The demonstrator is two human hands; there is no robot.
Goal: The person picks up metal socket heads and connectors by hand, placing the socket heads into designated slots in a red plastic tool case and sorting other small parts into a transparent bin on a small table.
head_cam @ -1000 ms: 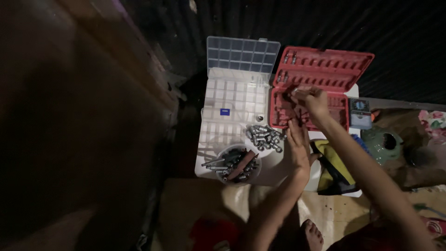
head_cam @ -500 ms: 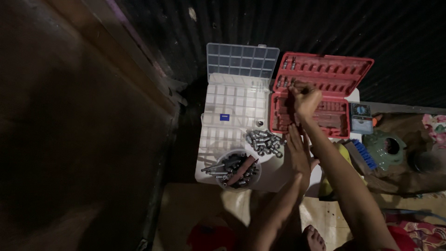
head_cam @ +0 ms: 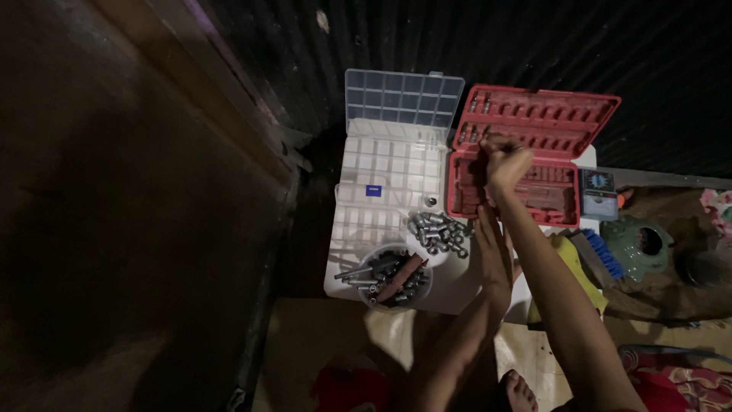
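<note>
right hand [head_cam: 505, 162] fingers bunched over red socket case [head_cam: 534, 164] at white table [head_cam: 457, 286] far right corner, contents unclear | left hand [head_cam: 493, 248] flat, fingers together, beside loose sockets [head_cam: 438, 230] mid-table

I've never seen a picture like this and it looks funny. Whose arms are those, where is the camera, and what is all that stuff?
The camera sits on a person's head and looks down, so the arms are their own. The right hand reaches into an open red tool case, fingers curled; what they hold is hidden. The left hand lies flat beside a pile of small metal sockets. Nearby are a clear plastic organiser box and a round bowl of metal bits, all on a white table.
</note>
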